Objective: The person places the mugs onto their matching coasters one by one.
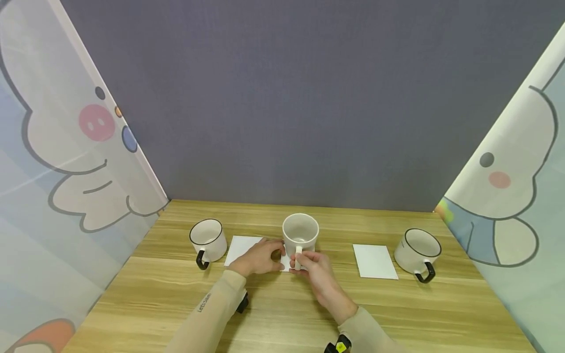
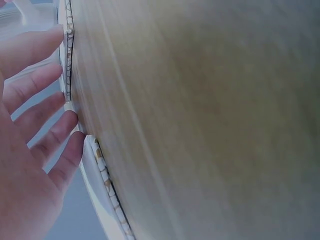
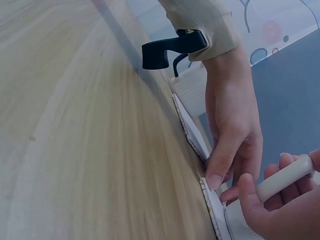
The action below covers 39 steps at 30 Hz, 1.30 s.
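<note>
One white mug (image 1: 301, 234) over a white tile (image 1: 286, 263), worktop (image 1: 282, 314) centre, handle (image 1: 298, 251) at six o'clock pinched by right hand (image 1: 321, 275); left hand (image 1: 261, 256) loose-fingered at the tile's nine o'clock edge; black-handled mug (image 1: 212, 243) at nine o'clock, second black-handled mug (image 1: 410, 256) at three.

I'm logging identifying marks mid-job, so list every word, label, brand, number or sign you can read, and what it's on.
"Letssam": on the left sleeve; small, so the spelling is uncertain.
Yellow patch at the right wrist: too small to tell whether it bears text.
Left mug, middle mug, right mug: none readable on visible sides.
</note>
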Tool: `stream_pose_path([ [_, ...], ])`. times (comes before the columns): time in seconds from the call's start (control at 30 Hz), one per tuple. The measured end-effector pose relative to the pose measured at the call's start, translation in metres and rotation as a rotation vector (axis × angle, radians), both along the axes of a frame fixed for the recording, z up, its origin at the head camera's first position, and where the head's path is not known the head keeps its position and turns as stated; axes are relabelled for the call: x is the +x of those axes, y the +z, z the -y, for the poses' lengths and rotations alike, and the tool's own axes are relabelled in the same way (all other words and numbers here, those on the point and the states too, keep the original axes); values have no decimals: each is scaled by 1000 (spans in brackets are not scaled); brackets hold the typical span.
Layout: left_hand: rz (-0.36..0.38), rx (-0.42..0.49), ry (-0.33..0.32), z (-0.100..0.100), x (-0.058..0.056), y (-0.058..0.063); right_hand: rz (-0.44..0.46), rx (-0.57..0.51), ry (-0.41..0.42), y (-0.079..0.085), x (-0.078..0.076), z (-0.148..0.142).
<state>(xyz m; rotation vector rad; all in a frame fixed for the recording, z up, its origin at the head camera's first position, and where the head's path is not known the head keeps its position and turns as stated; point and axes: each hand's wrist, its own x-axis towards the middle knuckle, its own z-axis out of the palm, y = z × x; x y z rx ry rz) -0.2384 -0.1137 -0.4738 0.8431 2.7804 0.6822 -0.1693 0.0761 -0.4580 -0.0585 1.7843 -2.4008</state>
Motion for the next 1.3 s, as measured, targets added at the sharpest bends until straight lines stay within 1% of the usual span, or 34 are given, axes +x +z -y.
stream_pose_path([
  [0.37,2,24,-1,1,2,2,-6,23,12,0,4,0],
  [0.43,7,23,5,1,1,2,-7,35,12,0,5,0],
  [0.5,16,19,12,1,1,2,-6,68,16,1,4,-1],
  [0.57,19,12,15,1,0,1,-18,132,18,2,4,-3],
  [0.67,25,4,20,1,-1,0,-67,291,15,2,4,-9],
  [0.8,30,5,20,1,-1,0,-135,450,-20,3,7,-20],
  [0.9,33,4,18,1,-1,-1,-151,507,-37,5,6,-29],
  [1.07,34,3,16,1,-3,-1,-193,642,-40,12,5,-46],
  [1.17,43,10,12,2,-3,-2,-224,725,-45,19,8,-56],
  [1.3,47,18,6,3,-3,-2,-281,836,-79,29,14,-70],
])
